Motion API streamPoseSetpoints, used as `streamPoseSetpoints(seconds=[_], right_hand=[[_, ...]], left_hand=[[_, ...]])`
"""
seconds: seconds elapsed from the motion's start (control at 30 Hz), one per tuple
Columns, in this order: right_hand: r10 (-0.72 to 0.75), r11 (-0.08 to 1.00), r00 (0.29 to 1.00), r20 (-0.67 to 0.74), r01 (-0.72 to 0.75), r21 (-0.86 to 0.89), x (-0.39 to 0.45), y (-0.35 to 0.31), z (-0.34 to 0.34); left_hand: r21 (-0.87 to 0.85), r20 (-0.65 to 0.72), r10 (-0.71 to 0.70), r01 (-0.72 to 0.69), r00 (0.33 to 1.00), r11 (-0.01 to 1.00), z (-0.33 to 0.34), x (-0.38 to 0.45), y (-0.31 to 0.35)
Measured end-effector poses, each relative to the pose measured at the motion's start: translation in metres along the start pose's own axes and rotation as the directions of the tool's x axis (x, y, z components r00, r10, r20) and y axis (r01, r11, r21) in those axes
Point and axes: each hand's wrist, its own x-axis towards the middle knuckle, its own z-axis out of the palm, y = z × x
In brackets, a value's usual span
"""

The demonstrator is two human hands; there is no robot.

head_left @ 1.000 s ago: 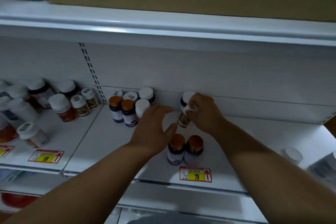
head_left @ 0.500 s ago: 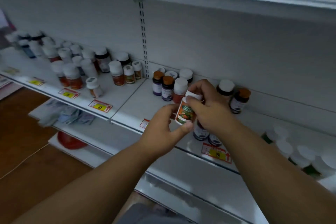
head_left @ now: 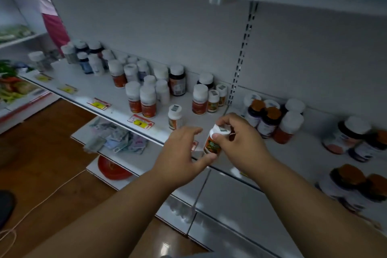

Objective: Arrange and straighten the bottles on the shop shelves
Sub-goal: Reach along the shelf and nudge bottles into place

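The right hand [head_left: 236, 140] gripped a small bottle [head_left: 214, 141] by its white cap, the thumb curled over the cap's near side and the fingers wrapped round the far side. The bottle hung below and to the left of that grip, so that its orange-labelled body lay between the two hands. Its long axis stood nearly upright, tilted slightly: cap up and a little to the right, base down and toward the left. The left hand [head_left: 181, 153] lay just beside it with fingers relaxed and spread, the thumb reaching under the base; whether the thumb touched the bottle could not be told. The bottle was held in the air above the front edge of the shelf [head_left: 100, 90], not standing on it.

On the shelf behind, white-capped bottles stood upright in loose groups. One lone bottle [head_left: 174, 116] stood near the front edge, just left of the hands. A dark cluster [head_left: 270, 120] with orange and white caps stood at the back, to the right of the slotted upright [head_left: 240, 56]. Price tags [head_left: 141, 121] were fixed along the shelf's edge. Loose packets [head_left: 117, 139] lay on a lower shelf, and a red disc [head_left: 112, 168] lay below that.
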Motion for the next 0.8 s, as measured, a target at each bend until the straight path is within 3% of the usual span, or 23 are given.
streamPoseSetpoints(seconds=[0.17, 0.4, 0.57, 0.8], right_hand=[[0.006, 0.981, 1.0, -0.006, -0.008, -0.196, 0.048, -0.018, 0.065], [0.177, 0.944, 0.984, 0.01, -0.167, -0.283, 0.086, -0.008, 0.098], [0.22, 0.927, 0.976, 0.0, -0.209, -0.313, 0.092, -0.005, 0.112], [0.21, 0.932, 0.977, -0.038, -0.212, -0.294, 0.087, -0.006, 0.117]], left_hand=[[0.177, 0.068, 0.114, -0.124, 0.991, 0.976, -0.039, 0.043, -0.066], [0.324, 0.228, 0.218, -0.285, 0.949, 0.902, -0.038, 0.091, -0.105], [0.277, 0.315, 0.25, -0.341, 0.916, 0.898, -0.025, 0.1, -0.12], [0.268, 0.307, 0.247, -0.333, 0.919, 0.904, -0.022, 0.101, -0.124]])
